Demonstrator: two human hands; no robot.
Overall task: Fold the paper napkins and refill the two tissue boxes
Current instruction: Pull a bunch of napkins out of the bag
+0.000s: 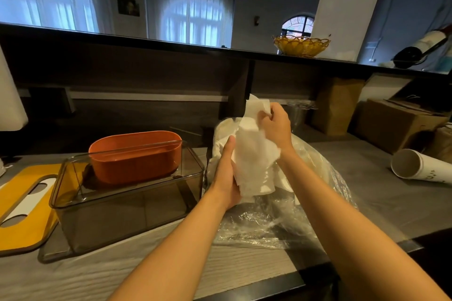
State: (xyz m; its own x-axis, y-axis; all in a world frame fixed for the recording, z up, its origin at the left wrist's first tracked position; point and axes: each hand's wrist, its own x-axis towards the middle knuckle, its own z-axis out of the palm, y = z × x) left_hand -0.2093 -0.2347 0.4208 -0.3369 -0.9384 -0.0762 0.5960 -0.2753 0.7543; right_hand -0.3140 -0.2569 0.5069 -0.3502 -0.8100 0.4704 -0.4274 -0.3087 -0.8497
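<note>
- Both forearms reach in from the bottom edge toward the middle of the table (244, 273), which is grey woodgrain.
- My left hand (226, 176) holds the lower end of a white napkin (254, 154), thumb pointing up along its left edge, fingers hidden behind the paper.
- My right hand (276, 124) pinches the upper end of the same napkin, fingers curled round the crumpled top.
- So the hands are apart, one low and one high, both clamped on the napkin, which hangs between them above the bag.
- A clear plastic bag (281, 217) lies on the table right under the hands, with more white napkins (220, 139) heaped inside it.
- Left of the bag, just beside it, sits a smoky clear box (127, 217), open at the top.
- An orange box (137, 156) sits across that clear box's rim, also open and tilted a little.
- At the far left a yellow lid (24, 225) with an oval slot lies flat on the table, touching the clear box's corner.
- Over on the right a stack of paper cups (420, 166) lies on its side, mouth toward me, well apart from the bag.
- Behind the cups are cardboard boxes (396, 124).
- A yellow basket (301, 45) stands on the dark shelf above.
</note>
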